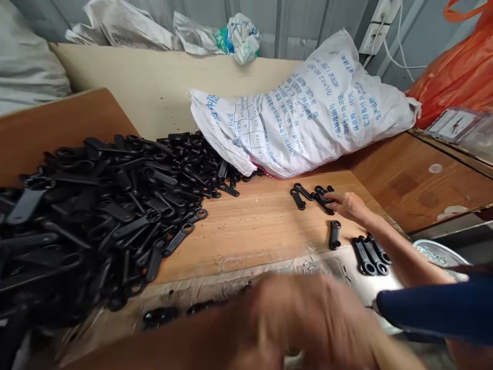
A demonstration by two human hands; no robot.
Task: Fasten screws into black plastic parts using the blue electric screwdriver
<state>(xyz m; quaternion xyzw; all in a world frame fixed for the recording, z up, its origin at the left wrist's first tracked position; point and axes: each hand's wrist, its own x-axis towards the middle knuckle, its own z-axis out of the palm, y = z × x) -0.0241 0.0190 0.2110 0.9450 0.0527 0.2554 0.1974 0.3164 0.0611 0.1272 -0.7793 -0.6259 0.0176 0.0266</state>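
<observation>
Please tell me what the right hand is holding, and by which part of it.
The right hand seems to pinch a black plastic looped tab near one end, between its fingertips; the surrounding cluster hides the exact grip.

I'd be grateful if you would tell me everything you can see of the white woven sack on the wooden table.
The white woven sack looks like plastic weave, printed with blue characters and a blue grid. It is plump and filled, its contents hidden, with creased, bunched corners. It lies on its side at the back of the wooden table, leaning toward the pale board behind it. Its left end meets the heap of black plastic parts.
</observation>
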